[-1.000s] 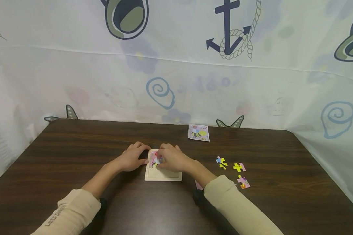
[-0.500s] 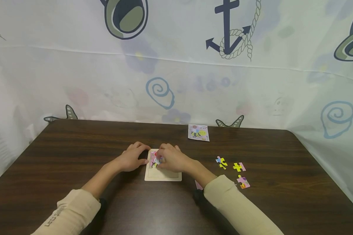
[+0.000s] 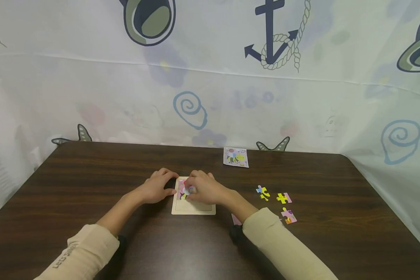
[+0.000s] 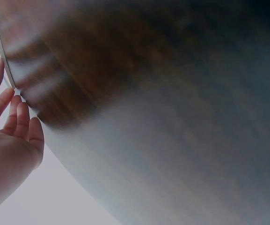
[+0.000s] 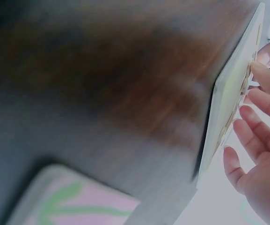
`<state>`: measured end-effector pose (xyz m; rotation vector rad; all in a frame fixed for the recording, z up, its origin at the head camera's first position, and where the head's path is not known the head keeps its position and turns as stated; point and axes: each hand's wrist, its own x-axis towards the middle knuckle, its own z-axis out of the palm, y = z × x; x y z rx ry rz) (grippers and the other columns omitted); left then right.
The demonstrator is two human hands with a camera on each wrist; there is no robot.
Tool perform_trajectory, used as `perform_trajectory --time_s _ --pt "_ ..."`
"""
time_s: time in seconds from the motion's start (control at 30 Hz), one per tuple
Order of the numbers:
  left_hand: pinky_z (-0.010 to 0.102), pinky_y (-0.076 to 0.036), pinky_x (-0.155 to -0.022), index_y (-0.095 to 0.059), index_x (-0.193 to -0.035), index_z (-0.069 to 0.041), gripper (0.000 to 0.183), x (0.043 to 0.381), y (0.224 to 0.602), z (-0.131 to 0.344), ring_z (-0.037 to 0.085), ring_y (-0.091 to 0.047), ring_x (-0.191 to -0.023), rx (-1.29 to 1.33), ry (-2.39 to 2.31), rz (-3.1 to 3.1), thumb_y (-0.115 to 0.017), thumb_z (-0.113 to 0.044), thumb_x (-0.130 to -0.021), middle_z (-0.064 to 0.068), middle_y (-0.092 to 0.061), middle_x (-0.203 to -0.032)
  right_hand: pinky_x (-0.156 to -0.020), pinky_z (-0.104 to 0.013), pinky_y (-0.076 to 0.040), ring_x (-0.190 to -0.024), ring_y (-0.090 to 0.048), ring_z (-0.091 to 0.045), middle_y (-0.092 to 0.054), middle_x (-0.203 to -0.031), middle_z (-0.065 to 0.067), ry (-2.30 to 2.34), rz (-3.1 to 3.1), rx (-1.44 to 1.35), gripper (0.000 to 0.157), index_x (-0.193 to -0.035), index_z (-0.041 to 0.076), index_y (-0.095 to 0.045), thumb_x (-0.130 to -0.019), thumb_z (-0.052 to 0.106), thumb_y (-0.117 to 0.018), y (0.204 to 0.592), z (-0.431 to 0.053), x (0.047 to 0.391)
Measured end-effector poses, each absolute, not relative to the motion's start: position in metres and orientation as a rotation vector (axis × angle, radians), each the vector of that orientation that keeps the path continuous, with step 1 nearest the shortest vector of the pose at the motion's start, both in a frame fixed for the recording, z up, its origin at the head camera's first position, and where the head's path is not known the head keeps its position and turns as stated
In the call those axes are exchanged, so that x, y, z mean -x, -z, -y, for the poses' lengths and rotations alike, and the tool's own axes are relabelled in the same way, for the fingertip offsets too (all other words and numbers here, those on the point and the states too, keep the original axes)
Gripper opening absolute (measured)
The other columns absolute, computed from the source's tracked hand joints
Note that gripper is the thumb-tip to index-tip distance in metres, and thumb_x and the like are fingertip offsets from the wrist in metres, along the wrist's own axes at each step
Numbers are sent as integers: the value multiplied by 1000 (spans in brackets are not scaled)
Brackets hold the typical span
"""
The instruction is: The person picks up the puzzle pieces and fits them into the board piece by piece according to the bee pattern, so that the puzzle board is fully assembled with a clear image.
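A square wooden puzzle tray (image 3: 193, 212) lies on the table, with pink, joined puzzle pieces (image 3: 180, 189) in its upper left corner. My left hand (image 3: 156, 187) rests at the tray's left side, thumb and fingertips touching the edge near the far corner. Over the tray, my right hand (image 3: 205, 188) pinches a puzzle piece (image 3: 192, 189) against the pieces placed there; its fingers hide most of that piece. In the right wrist view, the thumb and fingers of the right hand (image 5: 266, 122) bend toward the tray's surface (image 5: 233, 84).
Right of the tray lie loose puzzle pieces: a blue-and-yellow one (image 3: 263, 193), a yellow one (image 3: 284, 198) and a pink one (image 3: 288, 216). Another pink piece (image 3: 236, 219) is partly hidden by the right forearm. A bee picture card (image 3: 236, 157) lies near the table's far edge.
Almost nothing moves: both hands keep their places at the tray, and the loose pieces stay where they were. The head view shifts very slightly.
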<state>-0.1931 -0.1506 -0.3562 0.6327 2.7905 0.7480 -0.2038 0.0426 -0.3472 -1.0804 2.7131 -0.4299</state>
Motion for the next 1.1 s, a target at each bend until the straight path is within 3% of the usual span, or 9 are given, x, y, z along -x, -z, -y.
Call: perform_trajectory --time_s 1.1 --pt "60 -32 -87 -47 -126 0 44 193 355 150 41 -36 -114 -633 -747 -2790 -61 -17 -88 20 -42 -122 -76 -31 -29 -105 -44 -18 -53 -106 0 394 -2738 1107 17 -99 16 -66 -84 24 -67 348 -44 204"
